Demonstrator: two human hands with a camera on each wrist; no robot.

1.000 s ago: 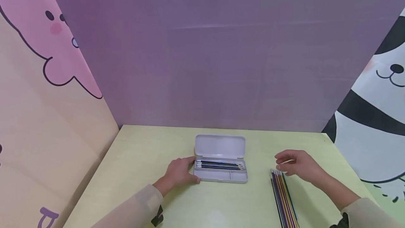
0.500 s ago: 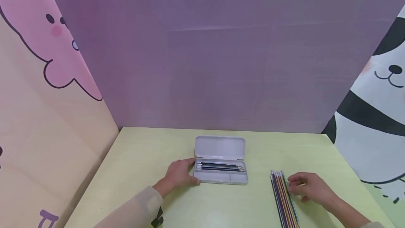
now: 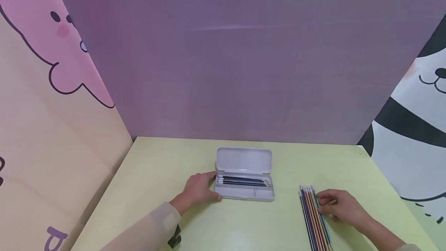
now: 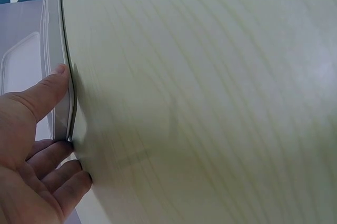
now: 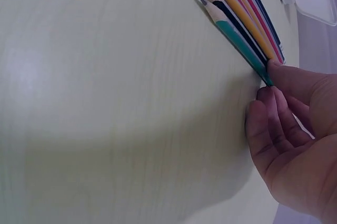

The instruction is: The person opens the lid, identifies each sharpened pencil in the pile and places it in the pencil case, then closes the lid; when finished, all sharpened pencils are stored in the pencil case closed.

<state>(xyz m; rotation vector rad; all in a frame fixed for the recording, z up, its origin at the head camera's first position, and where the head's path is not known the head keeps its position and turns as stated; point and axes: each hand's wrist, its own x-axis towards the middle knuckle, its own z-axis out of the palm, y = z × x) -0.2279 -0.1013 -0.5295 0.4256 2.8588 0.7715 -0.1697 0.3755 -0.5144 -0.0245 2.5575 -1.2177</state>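
My left hand (image 3: 198, 189) grips the left end of an open white pencil case (image 3: 244, 193). In the left wrist view its thumb (image 4: 52, 84) lies along the case's front side (image 4: 60, 113), with the fingers at the end. Several dark pencils (image 3: 242, 181) lie in the case's back compartment. To the right, a row of pencils (image 3: 311, 212) in several colours lies on the table. My right hand (image 3: 343, 207) pinches the green pencil (image 5: 237, 42) at the row's right edge, near its unsharpened end; the thumb (image 5: 295, 79) overlaps the neighbouring pencils' ends.
The case's lid (image 3: 244, 159) stands folded back behind it. A front compartment with a divider (image 3: 255, 192) runs along the case. The pale yellow table (image 3: 167, 158) meets a purple wall (image 3: 244, 69) at the back, with cartoon-printed panels on both sides.
My right hand has come down from above the far ends of the pencil row to its right side, and its fingers have closed on the green pencil. The left hand stays on the case.
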